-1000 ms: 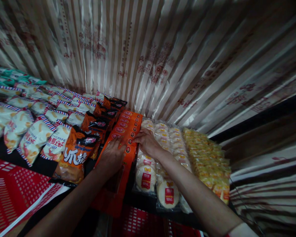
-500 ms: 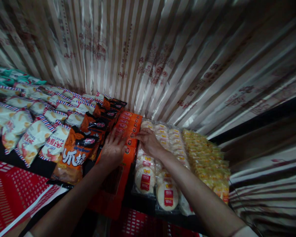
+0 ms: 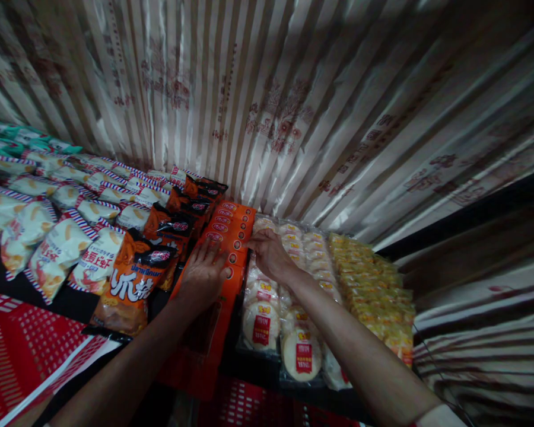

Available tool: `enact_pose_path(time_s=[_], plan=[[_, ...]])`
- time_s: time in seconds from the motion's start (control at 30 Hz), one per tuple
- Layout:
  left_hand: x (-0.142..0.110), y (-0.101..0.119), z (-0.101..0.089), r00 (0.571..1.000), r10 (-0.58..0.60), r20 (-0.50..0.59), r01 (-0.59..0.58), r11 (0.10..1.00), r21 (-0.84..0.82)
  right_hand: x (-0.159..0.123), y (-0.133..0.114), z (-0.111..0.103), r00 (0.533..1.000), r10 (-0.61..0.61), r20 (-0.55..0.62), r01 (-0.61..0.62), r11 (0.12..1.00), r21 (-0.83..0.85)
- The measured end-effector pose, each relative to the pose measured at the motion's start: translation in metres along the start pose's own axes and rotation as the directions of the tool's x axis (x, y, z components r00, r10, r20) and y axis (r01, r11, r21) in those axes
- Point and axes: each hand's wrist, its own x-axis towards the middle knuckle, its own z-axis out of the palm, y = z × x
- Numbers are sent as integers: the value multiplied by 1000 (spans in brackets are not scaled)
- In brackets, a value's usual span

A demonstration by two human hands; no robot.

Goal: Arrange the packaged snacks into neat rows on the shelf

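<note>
An overlapping row of flat orange packets (image 3: 235,284) runs away from me between two groups of snacks. My left hand (image 3: 203,276) lies palm down on the row, fingers stretched out and touching the packets. At the row's right edge is my right hand (image 3: 269,252), its fingers bent and close together, fingertips against the packets' side. Whether they pinch an edge is hidden. Under and beside my right wrist are clear-wrapped round white crackers (image 3: 261,323). Left of my left hand stand orange-and-black snack bags (image 3: 133,281).
White snack bags with striped edges (image 3: 57,252) fill the left, with teal bags (image 3: 31,137) beyond. Yellow-wrapped snacks (image 3: 369,284) sit at the right. A pleated printed curtain (image 3: 267,107) hangs behind. Red plastic baskets (image 3: 31,350) are below the front edge.
My left hand has shifted slightly nearer to me over the orange packets, uncovering a little more of their print. My right hand stays at the row's edge, its fingers slightly shifted.
</note>
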Motion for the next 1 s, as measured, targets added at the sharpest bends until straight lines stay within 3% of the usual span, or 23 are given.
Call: enact_pose_path(time_s=[0.23,0.4,0.6,1.0], plan=[[2,0,2,1000,-1,-5,1,1000,-24,3,-1,-1,1000,25,-5,-25,998,-55],[10,-1,8,998,-58,-14,58,997,-46,5,-2,-4,998,22,54,-20,999,-43],[16,-2,12,999,-41,-13,41,998,-43,6,-3,-2,996,28,87,-24,998,-54],[17,0,13,999,-50,-7,50,998,-34,6,2,6,998,-16,53,17,1000,-21]])
